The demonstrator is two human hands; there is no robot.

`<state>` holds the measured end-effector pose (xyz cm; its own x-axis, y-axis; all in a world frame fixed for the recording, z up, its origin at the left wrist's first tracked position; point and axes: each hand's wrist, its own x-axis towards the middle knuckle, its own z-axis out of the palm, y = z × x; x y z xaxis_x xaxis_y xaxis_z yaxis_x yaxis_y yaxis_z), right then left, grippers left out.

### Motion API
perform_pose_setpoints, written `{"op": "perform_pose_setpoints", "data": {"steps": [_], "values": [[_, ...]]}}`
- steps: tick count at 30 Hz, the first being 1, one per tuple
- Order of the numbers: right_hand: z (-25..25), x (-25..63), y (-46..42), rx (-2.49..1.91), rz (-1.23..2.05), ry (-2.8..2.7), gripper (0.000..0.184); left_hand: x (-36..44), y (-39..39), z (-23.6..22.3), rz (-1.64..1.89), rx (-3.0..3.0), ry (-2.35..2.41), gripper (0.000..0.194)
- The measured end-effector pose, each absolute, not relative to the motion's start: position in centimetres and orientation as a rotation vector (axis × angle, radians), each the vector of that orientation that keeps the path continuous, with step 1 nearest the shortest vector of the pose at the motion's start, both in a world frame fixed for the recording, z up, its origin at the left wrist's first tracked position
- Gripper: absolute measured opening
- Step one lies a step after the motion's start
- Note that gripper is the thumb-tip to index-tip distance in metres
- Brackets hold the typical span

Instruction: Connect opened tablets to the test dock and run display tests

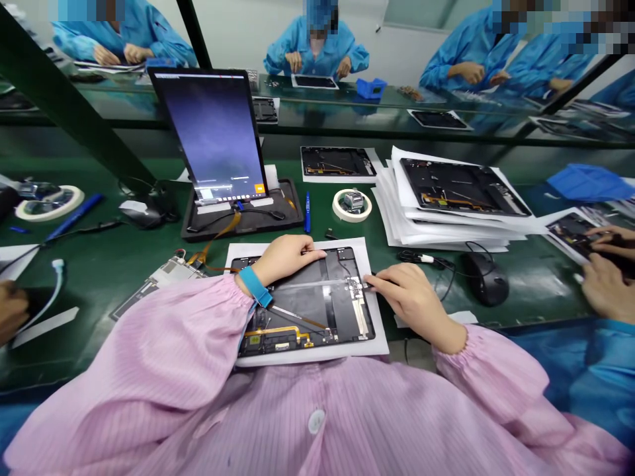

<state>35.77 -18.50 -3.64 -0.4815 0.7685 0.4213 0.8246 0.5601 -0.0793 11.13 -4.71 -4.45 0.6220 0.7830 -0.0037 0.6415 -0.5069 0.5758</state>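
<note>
An opened tablet housing (pixel 342 301), black inside with an orange flex cable and exposed small boards, lies on a white paper sheet (pixel 380 330) before me. My left hand (pixel 285 258), with a blue band at the wrist, grips the housing's far edge, thumb over the rim. At the housing's right edge, my right hand (pixel 409 294) is closed in a pinch around a small dark piece, mostly hidden by the fingers. An orange flex runs from the housing's left side toward a lit tablet screen (pixel 215 132) standing in a black holder (pixel 292 205).
Stacked papers (pixel 397 218) bear another housing (pixel 461 185) at right. Nearby are a black mouse (pixel 486 277), a tape roll (pixel 352 205), a blue marker (pixel 307 211) and a metal-backed part (pixel 163 277). A co-worker's hands (pixel 610 271) work at far right; others sit opposite.
</note>
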Motion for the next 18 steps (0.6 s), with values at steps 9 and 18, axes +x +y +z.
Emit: {"op": "perform_pose_setpoints", "data": {"steps": [9, 18], "values": [[-3.77, 35.62, -18.69, -1.34, -0.25, -2.378, 0.021, 11.09, -4.51, -4.8, 0.344, 2.344, 1.112, 0.045], [-3.89, 35.65, -18.79, -1.364, -0.302, -2.385, 0.021, 11.05, -4.49, -4.86, 0.344, 2.342, 1.118, 0.047]]}}
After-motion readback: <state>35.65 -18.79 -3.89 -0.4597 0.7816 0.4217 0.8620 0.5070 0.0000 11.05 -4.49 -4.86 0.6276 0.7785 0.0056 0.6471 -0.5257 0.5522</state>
